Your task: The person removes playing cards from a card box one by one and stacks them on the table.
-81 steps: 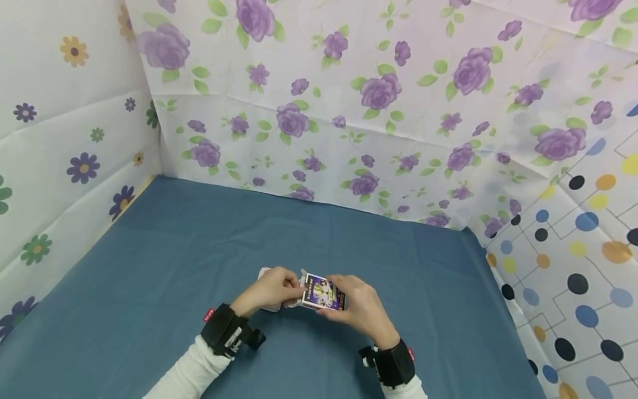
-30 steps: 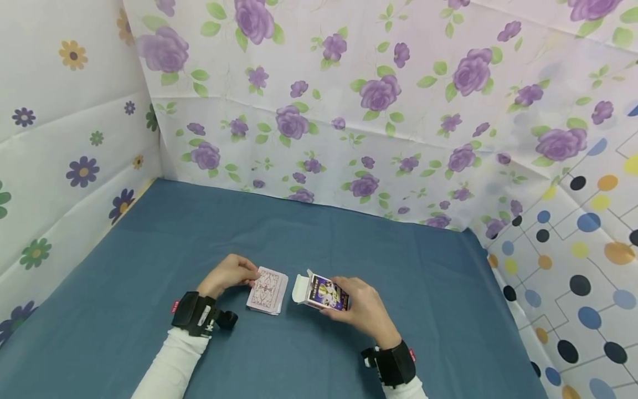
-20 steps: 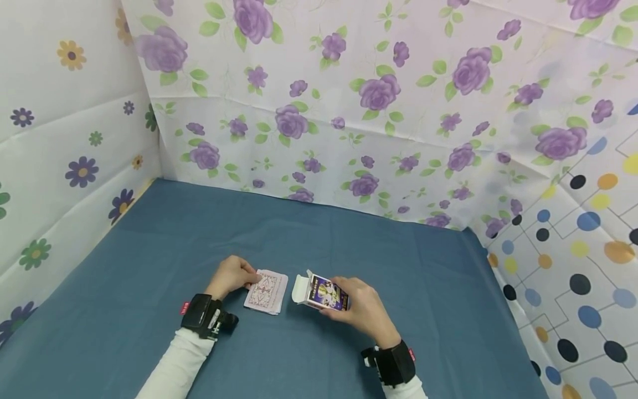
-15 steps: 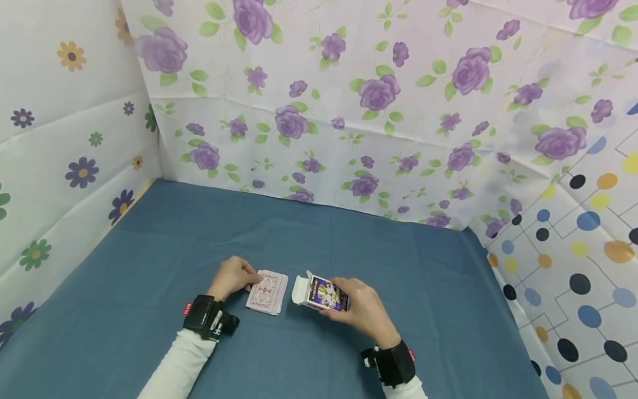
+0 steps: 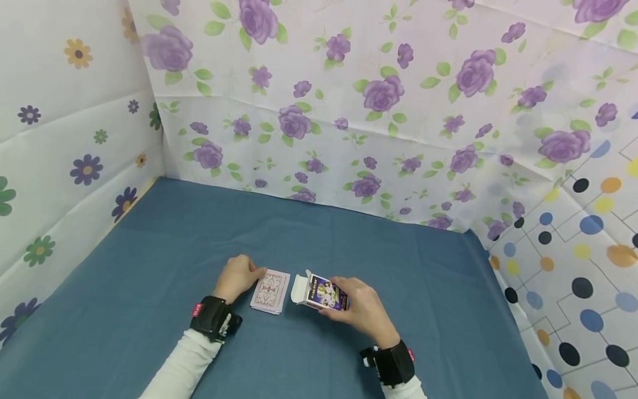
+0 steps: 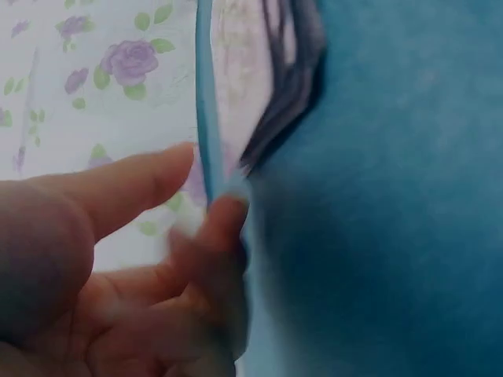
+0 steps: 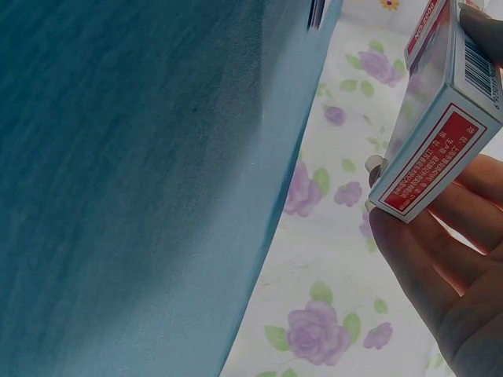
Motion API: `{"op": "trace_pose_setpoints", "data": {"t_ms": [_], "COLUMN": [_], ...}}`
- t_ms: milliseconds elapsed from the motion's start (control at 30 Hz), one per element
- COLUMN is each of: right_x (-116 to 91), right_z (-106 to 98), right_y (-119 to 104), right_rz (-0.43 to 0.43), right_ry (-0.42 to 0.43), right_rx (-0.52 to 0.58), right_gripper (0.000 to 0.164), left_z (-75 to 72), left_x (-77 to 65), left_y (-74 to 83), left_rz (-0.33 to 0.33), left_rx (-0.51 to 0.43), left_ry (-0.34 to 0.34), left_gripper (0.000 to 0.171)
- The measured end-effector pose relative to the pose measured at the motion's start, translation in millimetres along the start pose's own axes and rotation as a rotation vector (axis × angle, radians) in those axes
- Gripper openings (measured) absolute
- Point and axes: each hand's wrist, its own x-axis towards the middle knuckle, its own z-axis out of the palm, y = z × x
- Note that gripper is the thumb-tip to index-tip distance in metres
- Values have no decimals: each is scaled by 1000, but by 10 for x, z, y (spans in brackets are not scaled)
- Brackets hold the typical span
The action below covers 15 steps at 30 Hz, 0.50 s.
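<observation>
A stack of playing cards (image 5: 270, 292) lies back-side up on the blue cloth, its pattern red on white. My left hand (image 5: 238, 277) is at the stack's upper left corner. In the left wrist view, the thumb (image 6: 153, 182) is apart from the blurred, bent fingers (image 6: 224, 228), whose tips are close to the cards' corner (image 6: 247, 126); contact is unclear. My right hand (image 5: 366, 310) grips a playing card box (image 5: 326, 292), its flap open and facing the cards. In the right wrist view, the fingers hold the box (image 7: 436, 161) by its sides, a red-labelled end showing.
Blue cloth (image 5: 299, 360) covers the table. A floral curtain (image 5: 339, 149) hangs along the back edge, with a flowered sheet (image 5: 55, 127) at left and a dotted sheet (image 5: 578, 266) at right. A camera band is strapped round each wrist.
My left hand moved away from the box to the left side of the cards, uncovering the stack. Lately it shifted slightly right, and the stack looks neater. The right hand keeps holding the box.
</observation>
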Motion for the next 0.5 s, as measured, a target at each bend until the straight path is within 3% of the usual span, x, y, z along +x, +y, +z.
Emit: {"op": "trace_pose_setpoints", "data": {"t_ms": [67,133,200,300,400,500], "right_x": [0,0,-1,0,1,-2], "right_z": [-4,-9,-15,-23,-26,-30], "right_y": [-10,-20,-28,-36,-38,-45], "right_rz": [-3,-8,-13,-22,-32,-38], "right_ry": [3,8,13,20,22,25], "right_rx": [0,5,11,19,20,21], "right_gripper": [67,67,66,66,66,65], "left_z": [-5,-12,-11,8,68,128], "left_x": [-32,-69,-112,-177,-230,-273], "left_y": [90,203,316,464,550,579], "left_rz": [35,110,201,307,333,311], "left_rx": [-20,-61,-124,-224,-269,-261], "left_ry": [38,42,-20,-175,-270,-279], "left_gripper": [42,30,20,13,9,9]}}
